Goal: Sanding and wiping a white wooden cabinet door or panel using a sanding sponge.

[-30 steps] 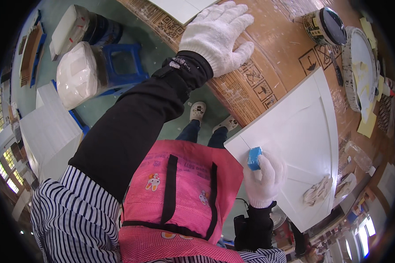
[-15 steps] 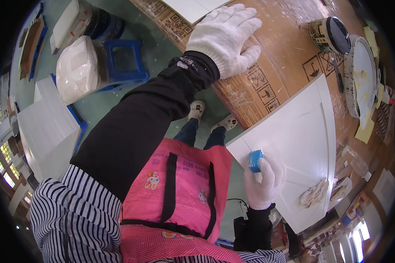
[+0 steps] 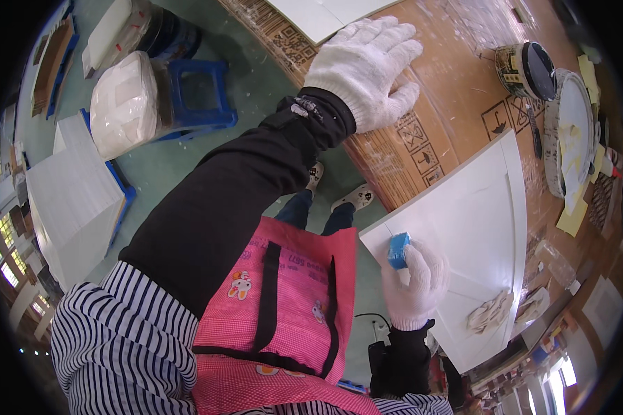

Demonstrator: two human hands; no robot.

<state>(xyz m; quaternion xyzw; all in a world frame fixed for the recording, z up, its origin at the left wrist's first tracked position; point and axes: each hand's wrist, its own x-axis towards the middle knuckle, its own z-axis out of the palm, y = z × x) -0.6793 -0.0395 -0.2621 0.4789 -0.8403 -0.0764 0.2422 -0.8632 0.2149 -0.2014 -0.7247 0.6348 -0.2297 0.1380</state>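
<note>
My left hand, in a white knit glove, rests palm down with fingers spread on the brown cardboard that covers the table. Lower right, my right hand, gloved too, pinches a small blue block between thumb and fingers. What the block is made of cannot be told. It sits over the near left corner area of a large white panel, at or very close to its surface. A crumpled pale cloth lies on the panel, to the right of my right hand.
Another white panel lies beyond my left hand. At the right are a dark-lidded tub, a round paint-smeared tray, a knife-like tool and a clear bottle. Blue stools and stacked white boards stand left.
The blue block has shifted slightly left over the panel, toward its near left edge, with my right hand. My left hand stays flat on the cardboard. The whole view has shifted a little.
</note>
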